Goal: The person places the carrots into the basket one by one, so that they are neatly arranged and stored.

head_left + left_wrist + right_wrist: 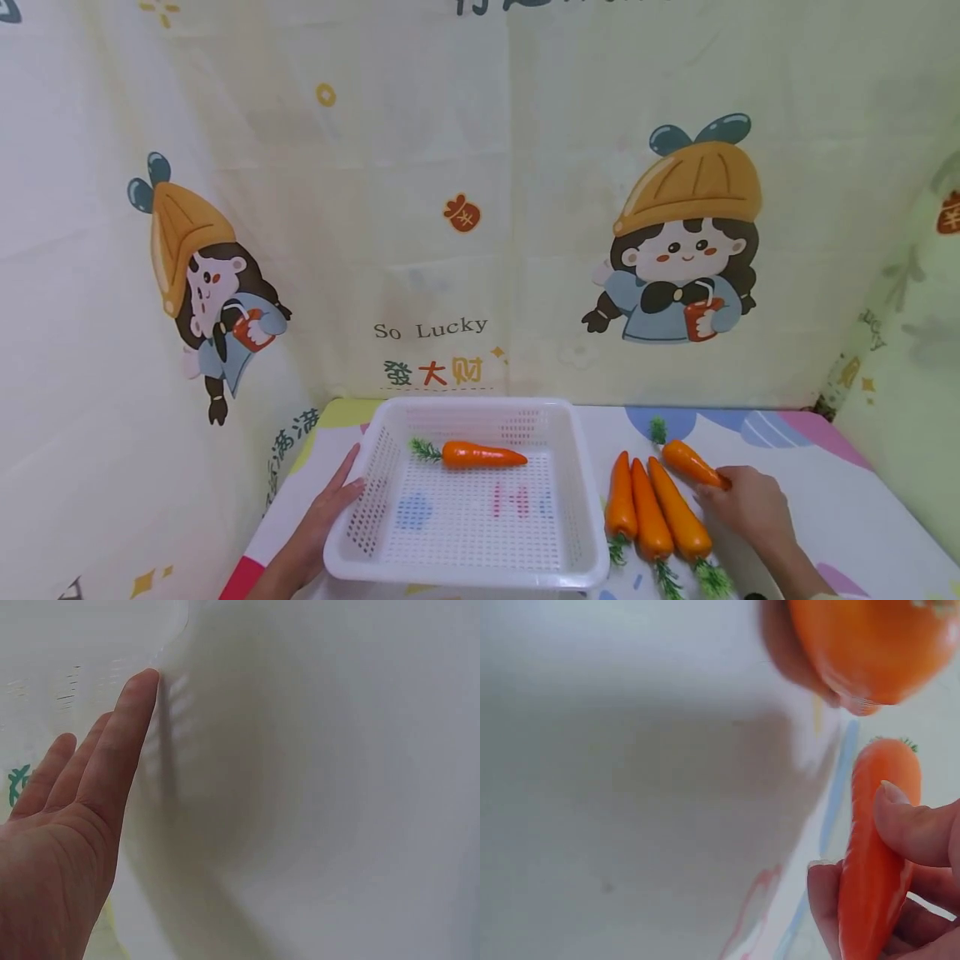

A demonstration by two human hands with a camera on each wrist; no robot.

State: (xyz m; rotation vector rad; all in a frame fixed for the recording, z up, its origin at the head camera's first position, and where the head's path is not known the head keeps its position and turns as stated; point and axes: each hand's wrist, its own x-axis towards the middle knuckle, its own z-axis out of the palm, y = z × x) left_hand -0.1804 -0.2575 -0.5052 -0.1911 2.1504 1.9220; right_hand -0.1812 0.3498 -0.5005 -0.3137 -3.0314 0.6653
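A white perforated plastic basket (468,575) stands on the table, with one orange carrot (483,456) lying in its far part, leafy end to the left. My left hand (318,521) rests along the basket's left side, fingers extended; the left wrist view shows the same hand (82,802) with its fingers straight beside the basket wall. Right of the basket, my right hand (750,504) pinches another carrot (690,462) by its narrow end, the green top pointing away. In the right wrist view, thumb and fingers hold that carrot (881,825).
Three more carrots (652,512) lie side by side between the basket and my right hand, green tops toward me. The table (840,500) has a white cover with coloured shapes. Printed cloth (540,250) hangs behind and at both sides.
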